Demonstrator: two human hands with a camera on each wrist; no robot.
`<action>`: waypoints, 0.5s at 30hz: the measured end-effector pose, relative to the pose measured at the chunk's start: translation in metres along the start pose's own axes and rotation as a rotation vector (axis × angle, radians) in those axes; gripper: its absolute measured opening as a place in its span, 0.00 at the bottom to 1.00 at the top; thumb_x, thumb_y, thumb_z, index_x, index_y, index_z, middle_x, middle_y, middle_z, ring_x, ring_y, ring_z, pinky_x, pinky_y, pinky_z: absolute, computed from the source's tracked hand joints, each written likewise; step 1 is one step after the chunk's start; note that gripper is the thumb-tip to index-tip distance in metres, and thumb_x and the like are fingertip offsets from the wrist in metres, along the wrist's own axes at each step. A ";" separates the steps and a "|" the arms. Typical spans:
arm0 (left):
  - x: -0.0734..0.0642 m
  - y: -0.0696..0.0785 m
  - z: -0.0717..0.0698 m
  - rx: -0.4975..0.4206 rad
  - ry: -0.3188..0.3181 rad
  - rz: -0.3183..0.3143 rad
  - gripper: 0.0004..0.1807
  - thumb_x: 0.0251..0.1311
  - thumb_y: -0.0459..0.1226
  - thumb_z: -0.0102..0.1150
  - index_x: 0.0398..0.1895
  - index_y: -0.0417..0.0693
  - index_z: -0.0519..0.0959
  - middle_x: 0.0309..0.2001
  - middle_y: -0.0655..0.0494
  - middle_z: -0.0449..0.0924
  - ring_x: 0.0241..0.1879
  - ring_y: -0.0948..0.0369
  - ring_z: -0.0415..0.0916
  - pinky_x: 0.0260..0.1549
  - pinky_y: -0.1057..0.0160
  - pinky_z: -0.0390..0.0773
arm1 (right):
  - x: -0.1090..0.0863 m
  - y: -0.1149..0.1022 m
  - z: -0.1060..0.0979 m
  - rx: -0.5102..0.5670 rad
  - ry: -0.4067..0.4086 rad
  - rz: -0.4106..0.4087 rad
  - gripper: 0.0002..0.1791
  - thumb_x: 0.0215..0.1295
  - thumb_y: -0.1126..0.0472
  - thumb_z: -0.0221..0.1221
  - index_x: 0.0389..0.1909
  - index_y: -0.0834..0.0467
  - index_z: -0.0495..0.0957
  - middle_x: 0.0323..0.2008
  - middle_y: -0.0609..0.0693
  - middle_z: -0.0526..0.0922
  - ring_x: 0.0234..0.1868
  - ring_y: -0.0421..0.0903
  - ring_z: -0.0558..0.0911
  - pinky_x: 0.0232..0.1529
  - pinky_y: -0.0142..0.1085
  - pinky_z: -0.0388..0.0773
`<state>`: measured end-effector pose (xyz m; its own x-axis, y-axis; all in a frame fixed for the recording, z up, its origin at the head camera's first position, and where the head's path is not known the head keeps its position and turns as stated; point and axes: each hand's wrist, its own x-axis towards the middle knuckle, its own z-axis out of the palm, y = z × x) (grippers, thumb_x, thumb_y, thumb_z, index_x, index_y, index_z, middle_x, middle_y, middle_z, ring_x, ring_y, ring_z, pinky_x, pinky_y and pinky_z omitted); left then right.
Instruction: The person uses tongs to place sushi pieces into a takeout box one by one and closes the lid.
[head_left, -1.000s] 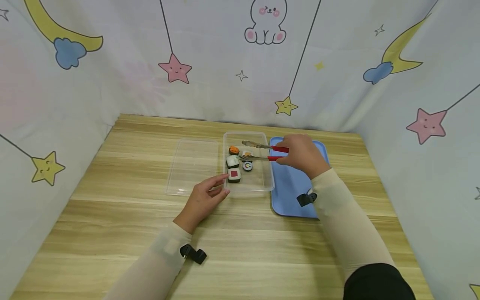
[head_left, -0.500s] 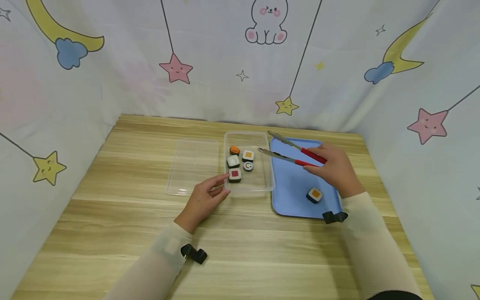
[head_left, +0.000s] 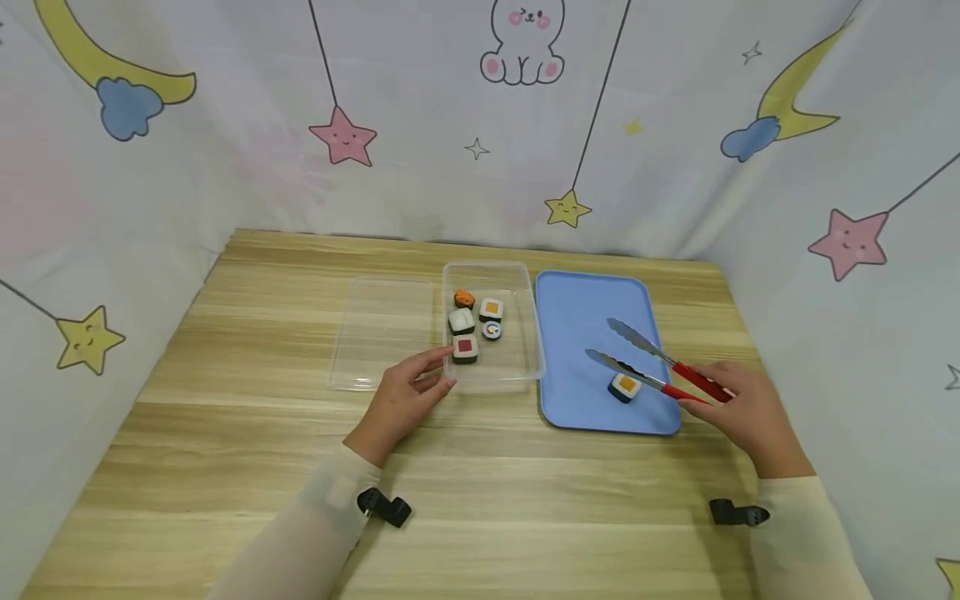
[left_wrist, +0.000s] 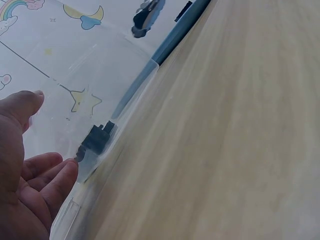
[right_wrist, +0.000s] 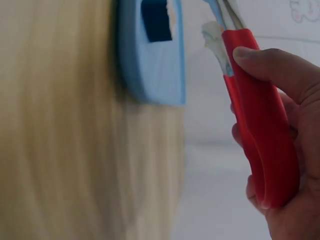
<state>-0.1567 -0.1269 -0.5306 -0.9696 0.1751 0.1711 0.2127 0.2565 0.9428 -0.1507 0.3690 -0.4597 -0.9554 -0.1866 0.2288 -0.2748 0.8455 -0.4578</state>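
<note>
My right hand (head_left: 738, 414) grips red-handled metal tongs (head_left: 678, 369), also seen in the right wrist view as red handles (right_wrist: 265, 130). The tong arms stand spread over the blue tray (head_left: 581, 333). One tip passes just above a sushi piece with an orange centre (head_left: 625, 385), which lies on the tray. My left hand (head_left: 405, 400) rests its fingers against the near left corner of a clear plastic box (head_left: 517, 354). In the box are several sushi pieces, among them one with a red centre (head_left: 465, 348) and an orange-topped one (head_left: 464, 298).
A clear lid (head_left: 382, 333) lies flat on the wooden table (head_left: 247, 350), left of the box. The tray stands right beside the box. White printed curtains (head_left: 420, 192) enclose the table at the back and sides.
My right hand has drawn back from over the box to the tray's right side, with the tongs spreading wider. The orange-centred piece on the tray has come into sight. My left hand stays put.
</note>
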 end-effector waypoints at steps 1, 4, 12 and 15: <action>0.000 0.000 0.000 0.000 0.000 -0.003 0.25 0.67 0.33 0.69 0.67 0.46 0.79 0.67 0.46 0.76 0.64 0.50 0.78 0.57 0.63 0.82 | -0.006 0.002 -0.001 -0.008 0.000 0.007 0.28 0.50 0.58 0.81 0.54 0.59 0.88 0.38 0.54 0.86 0.35 0.49 0.77 0.28 0.30 0.74; 0.000 0.001 0.000 0.000 0.001 -0.012 0.25 0.67 0.33 0.69 0.67 0.46 0.79 0.67 0.46 0.77 0.64 0.50 0.78 0.58 0.63 0.82 | -0.020 0.008 -0.002 -0.026 -0.007 0.021 0.29 0.50 0.57 0.81 0.55 0.58 0.88 0.38 0.53 0.86 0.34 0.48 0.76 0.28 0.31 0.74; 0.000 0.002 0.000 0.001 -0.007 -0.020 0.25 0.67 0.34 0.69 0.67 0.47 0.79 0.67 0.47 0.76 0.64 0.50 0.78 0.58 0.63 0.81 | -0.049 0.020 -0.003 0.001 -0.020 0.052 0.28 0.49 0.59 0.82 0.54 0.56 0.88 0.43 0.54 0.88 0.39 0.38 0.79 0.31 0.22 0.74; 0.000 0.001 0.000 0.004 -0.009 -0.019 0.25 0.68 0.34 0.69 0.67 0.47 0.79 0.68 0.47 0.76 0.64 0.50 0.78 0.58 0.63 0.81 | -0.054 0.023 -0.002 0.000 -0.005 0.042 0.26 0.49 0.60 0.82 0.52 0.56 0.89 0.42 0.54 0.89 0.38 0.32 0.77 0.32 0.20 0.73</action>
<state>-0.1564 -0.1262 -0.5296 -0.9724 0.1785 0.1502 0.1944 0.2638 0.9448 -0.1056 0.3999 -0.4810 -0.9665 -0.1535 0.2056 -0.2346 0.8527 -0.4667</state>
